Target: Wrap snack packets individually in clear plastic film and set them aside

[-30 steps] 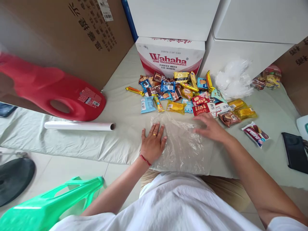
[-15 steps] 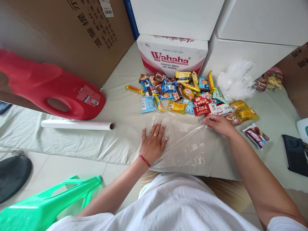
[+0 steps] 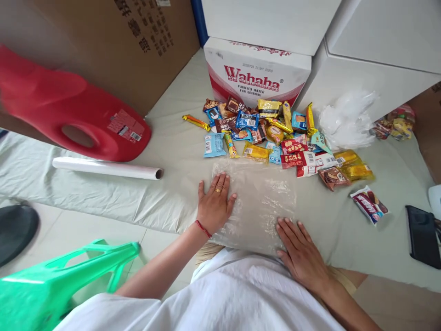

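Observation:
A sheet of clear plastic film (image 3: 255, 202) lies flat on the cloth-covered surface (image 3: 179, 197) in front of me. My left hand (image 3: 215, 202) rests flat on the film's left side, fingers extended. On its lower right edge, my right hand (image 3: 298, 248) lies flat with the fingers stretched out. Just beyond the film is a pile of wrapped snacks (image 3: 246, 120) in many colours. A yellow-wrapped snack (image 3: 255, 152) is close to the film's far edge. Off to the right, a purple-and-white snack packet (image 3: 370, 204) lies by itself.
A white roll of film (image 3: 106, 168) lies at left beside a red jug (image 3: 79, 115) on its side. Behind the snacks stand a Wahaba-style water carton (image 3: 255, 76) and white boxes. Crumpled clear plastic (image 3: 346, 122) and a phone (image 3: 422, 236) are at right; a green stool (image 3: 76, 276) stands below left.
My right hand has let go of the film's far right corner and come down to its near right edge, palm flat. The corner now lies spread out. My left hand stays on the film.

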`<state>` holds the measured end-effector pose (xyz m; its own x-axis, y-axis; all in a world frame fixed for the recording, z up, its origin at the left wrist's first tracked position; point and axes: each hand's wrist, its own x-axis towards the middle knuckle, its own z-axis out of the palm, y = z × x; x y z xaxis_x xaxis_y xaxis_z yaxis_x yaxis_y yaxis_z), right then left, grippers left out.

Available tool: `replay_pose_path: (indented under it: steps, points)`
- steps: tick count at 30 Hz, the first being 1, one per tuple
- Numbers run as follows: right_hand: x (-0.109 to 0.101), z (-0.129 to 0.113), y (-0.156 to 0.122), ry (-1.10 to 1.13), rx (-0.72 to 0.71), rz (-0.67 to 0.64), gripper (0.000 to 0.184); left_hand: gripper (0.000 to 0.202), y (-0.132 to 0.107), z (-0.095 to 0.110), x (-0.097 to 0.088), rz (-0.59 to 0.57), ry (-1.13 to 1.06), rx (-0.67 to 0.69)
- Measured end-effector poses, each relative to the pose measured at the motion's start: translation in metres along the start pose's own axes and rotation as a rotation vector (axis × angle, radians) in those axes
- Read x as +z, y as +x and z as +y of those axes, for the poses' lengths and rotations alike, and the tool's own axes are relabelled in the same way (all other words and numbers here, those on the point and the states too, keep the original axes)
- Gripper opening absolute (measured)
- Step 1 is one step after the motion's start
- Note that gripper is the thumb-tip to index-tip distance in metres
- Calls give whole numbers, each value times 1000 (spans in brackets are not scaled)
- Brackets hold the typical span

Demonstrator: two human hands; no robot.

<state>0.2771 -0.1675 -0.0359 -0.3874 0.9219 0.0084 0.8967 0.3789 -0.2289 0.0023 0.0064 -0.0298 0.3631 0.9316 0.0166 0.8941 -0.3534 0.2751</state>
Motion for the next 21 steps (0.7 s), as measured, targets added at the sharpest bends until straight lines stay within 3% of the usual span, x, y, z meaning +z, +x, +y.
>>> replay_pose_path:
  steps: [4,9,12,16,19,21]
  points:
    - [-9,7,-23,44,61,25,71,62,-1,1,2,3,-6,0]
    - [-27,5,8,175,140,194,64,58,2,-2,-6,-15,-61,7]
    - [-19,5,30,132,166,154,65,56,6,-14,-12,-1,-95,-16]
    - [-17,18,36,107,155,47,58,56,7,-31,-9,22,-101,37]
    - [-46,40,49,267,196,-3,35,57,6,-35,-5,35,-107,61]
    - [-72,56,78,327,315,26,32,57,6,-36,-4,46,-106,61]
